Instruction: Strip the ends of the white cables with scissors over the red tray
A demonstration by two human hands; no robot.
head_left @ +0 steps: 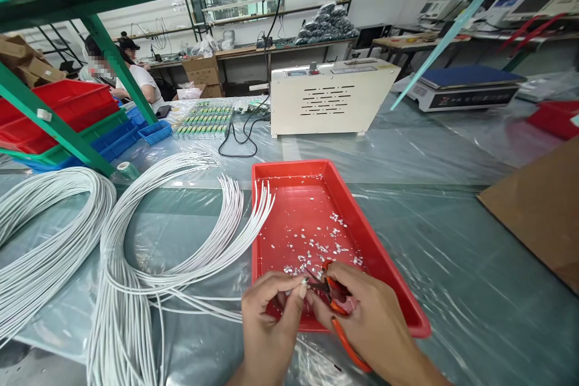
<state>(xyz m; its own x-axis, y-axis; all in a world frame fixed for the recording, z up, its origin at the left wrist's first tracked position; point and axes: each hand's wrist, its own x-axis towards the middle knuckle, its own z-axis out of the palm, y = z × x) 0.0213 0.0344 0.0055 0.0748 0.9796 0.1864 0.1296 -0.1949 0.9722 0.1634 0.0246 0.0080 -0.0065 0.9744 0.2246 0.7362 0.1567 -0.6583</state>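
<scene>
White cables [126,313] lie in a looped bundle on the tabletop [443,241], directly left of the red tray [294,199]; one group of free ends reaches over the tray's left rim. A few strands lead from the bundle toward the left hand [274,319] at the tray's near end. The left hand is narrowed, thumb and forefinger pinching a small cable end [305,281] above the tray. The right hand [375,313], also above the tray's near end, is closed around orange-handled scissors [348,347], with the blades directed at the left fingertips. White scraps [321,247] are scattered over the tray floor. A second cable coil [49,235] is positioned farther left of the tray. Behind the tray stands a cream-colored machine [325,102]; a scale [461,87] is located behind and to the right of the tray.
</scene>
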